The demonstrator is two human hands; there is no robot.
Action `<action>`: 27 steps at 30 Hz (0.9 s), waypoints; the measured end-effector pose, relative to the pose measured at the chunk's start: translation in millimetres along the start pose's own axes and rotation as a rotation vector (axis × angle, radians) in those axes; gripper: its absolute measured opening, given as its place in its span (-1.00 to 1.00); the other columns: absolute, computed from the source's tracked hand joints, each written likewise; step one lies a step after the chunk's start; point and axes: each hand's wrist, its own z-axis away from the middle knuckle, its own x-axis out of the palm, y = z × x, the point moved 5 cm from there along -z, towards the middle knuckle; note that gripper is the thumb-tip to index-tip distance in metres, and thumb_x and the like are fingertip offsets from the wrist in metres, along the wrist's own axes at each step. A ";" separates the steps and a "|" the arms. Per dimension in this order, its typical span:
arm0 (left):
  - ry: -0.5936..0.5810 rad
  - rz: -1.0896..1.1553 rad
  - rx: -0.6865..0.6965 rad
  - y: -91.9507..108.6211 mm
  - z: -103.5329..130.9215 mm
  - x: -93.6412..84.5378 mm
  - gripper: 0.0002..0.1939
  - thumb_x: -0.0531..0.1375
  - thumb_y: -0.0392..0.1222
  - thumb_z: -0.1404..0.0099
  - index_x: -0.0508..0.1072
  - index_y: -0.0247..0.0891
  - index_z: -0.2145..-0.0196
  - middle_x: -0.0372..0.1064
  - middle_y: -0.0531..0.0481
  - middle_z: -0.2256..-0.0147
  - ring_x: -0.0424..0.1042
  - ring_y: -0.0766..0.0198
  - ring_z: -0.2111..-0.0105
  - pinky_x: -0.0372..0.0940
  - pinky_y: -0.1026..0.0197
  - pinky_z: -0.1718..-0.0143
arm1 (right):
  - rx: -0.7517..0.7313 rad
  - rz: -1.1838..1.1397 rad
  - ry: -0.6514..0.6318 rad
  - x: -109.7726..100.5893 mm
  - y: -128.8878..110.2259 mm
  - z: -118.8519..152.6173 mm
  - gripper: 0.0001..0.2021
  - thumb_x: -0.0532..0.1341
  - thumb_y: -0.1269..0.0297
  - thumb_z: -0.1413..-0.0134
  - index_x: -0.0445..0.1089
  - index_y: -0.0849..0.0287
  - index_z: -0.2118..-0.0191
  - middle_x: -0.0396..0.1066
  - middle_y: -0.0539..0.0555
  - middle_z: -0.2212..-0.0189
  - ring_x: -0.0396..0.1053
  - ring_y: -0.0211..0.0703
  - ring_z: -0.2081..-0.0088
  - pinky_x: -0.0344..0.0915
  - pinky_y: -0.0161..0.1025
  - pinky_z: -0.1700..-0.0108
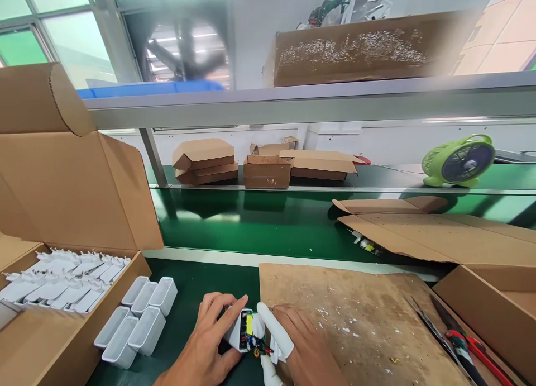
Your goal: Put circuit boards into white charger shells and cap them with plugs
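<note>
My left hand [209, 333] is closed around a small white plastic housing [235, 337], low in the middle of the head view. A small circuit board [248, 329] with a yellow-wrapped part and thin wires sits at the housing's open end. My right hand [304, 344] is closed on the board's right side, with white covers on its index finger and thumb. Its fingers hide part of the board and a white piece below them. To the left of my hands stand several open white plastic cases [144, 330] in two groups on the green bench [190, 274].
An open carton [79, 347] at left holds rows of white parts. A worn wooden board [335, 308] lies at right, bearing tweezers [435, 330] and a red-handled cutting tool [464, 341]. Another carton [494, 302] borders it. Small boxes [266, 174] and a green fan [458, 160] stand behind.
</note>
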 end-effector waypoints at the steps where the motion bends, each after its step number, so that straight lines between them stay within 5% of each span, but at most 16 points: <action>1: 0.001 -0.005 0.000 0.3 -0.3 -0.2 -0.08 0.25 -0.47 -0.33 0.05 0.15 -0.48 0.30 -0.11 -0.17 0.25 -0.04 -0.14 0.35 -0.10 -0.21 | -0.003 0.003 0.002 0.2 -0.6 0.7 -0.01 0.11 0.50 0.17 -0.05 0.25 -0.50 0.46 0.26 0.00 0.39 0.19 0.03 0.40 0.06 -0.04; 16: -0.003 -0.024 -0.005 3.5 1.4 -2.1 -0.02 0.23 -0.54 -0.27 0.05 0.19 -0.47 0.29 -0.10 -0.15 0.26 -0.06 -0.13 0.37 -0.17 -0.18 | 0.055 -0.009 -0.080 -8.2 -6.0 -3.3 -0.06 0.13 0.51 0.22 0.09 0.26 -0.43 0.44 0.27 0.00 0.37 0.20 0.05 0.43 0.05 0.00; 22: -0.014 0.010 -0.019 6.6 1.3 -4.8 0.01 0.22 -0.59 -0.22 0.07 0.19 -0.46 0.29 -0.08 -0.15 0.24 -0.04 -0.14 0.35 -0.12 -0.21 | 0.086 -0.035 -0.136 -19.4 -13.1 -7.1 -0.03 0.10 0.58 0.13 -0.10 0.24 -0.50 0.40 0.30 -0.07 0.34 0.20 -0.04 0.42 0.08 -0.07; 27: -0.017 0.028 -0.033 6.2 0.4 -3.8 0.01 0.23 -0.58 -0.24 0.05 0.22 -0.46 0.27 -0.08 -0.16 0.21 -0.04 -0.15 0.33 -0.14 -0.23 | 0.090 -0.043 -0.159 -14.2 -10.9 -6.0 -0.08 0.10 0.60 0.10 -0.05 0.24 -0.47 0.38 0.33 -0.11 0.32 0.24 -0.10 0.43 0.12 -0.08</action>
